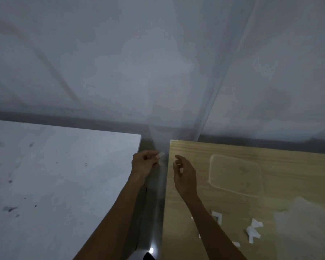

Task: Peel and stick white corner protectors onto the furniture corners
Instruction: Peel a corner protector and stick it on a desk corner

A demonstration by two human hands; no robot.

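Observation:
My left hand [144, 162] pinches a small white corner protector [161, 158] over the gap between two tables. My right hand [184, 174] hovers just to its right, fingers apart and empty, above the left edge of the wooden table [204, 152]. The wooden table's far left corner [172, 141] lies a little beyond both hands, with what looks like a pale piece on it. The white table [64, 166] is to the left, its far right corner [140, 136] bare.
A clear plastic lid or tray [235, 175] lies on the wooden table. Several white paper scraps and protector pieces [253, 230] lie near its front, beside a translucent bag [306, 226]. A draped pale sheet [158, 62] hangs behind both tables. The gap shows grey floor.

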